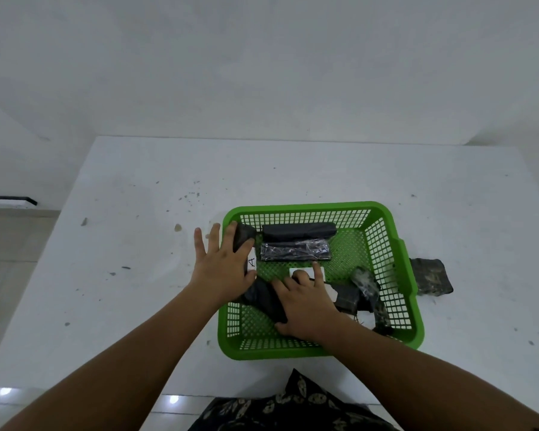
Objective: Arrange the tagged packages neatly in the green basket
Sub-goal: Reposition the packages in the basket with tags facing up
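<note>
Head view: both hands on black packages in the green basket (321, 353).
Left hand (221, 262), fingers spread straight, rests on the A-tagged package (245, 236) at the basket's 9 o'clock wall. Right hand (305, 303) presses flat on a dark package (263, 298) at 7 o'clock, gripping nothing. Two long packages (299, 231) lie at 12 o'clock, and a stray package (431, 276) lies outside on the tabletop (137, 244) at 3 o'clock.

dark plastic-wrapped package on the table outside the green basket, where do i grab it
Pinch the dark plastic-wrapped package across its free right end, coming from above and the right. It lies flat on the white table, its left end behind the green mesh basket.
</note>
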A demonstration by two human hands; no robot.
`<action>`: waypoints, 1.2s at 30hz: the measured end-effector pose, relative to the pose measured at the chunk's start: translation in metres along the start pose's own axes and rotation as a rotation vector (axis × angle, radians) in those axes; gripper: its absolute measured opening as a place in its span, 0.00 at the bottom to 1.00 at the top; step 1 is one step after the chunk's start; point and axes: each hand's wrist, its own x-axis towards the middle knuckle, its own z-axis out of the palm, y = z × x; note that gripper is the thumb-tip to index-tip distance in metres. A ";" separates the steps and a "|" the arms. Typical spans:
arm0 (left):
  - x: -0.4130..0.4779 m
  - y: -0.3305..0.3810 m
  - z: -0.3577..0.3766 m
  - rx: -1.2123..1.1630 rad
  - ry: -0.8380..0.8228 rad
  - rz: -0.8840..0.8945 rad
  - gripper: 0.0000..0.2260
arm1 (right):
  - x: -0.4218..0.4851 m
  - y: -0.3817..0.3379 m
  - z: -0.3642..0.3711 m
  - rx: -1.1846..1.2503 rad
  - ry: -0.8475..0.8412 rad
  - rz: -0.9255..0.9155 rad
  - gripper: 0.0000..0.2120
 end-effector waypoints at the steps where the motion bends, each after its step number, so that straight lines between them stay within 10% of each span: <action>1: -0.001 0.000 0.000 -0.004 0.011 -0.003 0.29 | -0.001 0.001 0.000 -0.007 -0.004 0.000 0.40; 24: 0.000 0.002 0.006 -0.219 0.028 -0.047 0.16 | -0.024 0.037 -0.017 -0.050 0.034 -0.090 0.33; 36: -0.009 0.012 -0.004 0.065 -0.158 -0.016 0.33 | -0.035 0.059 -0.025 0.311 0.244 0.107 0.25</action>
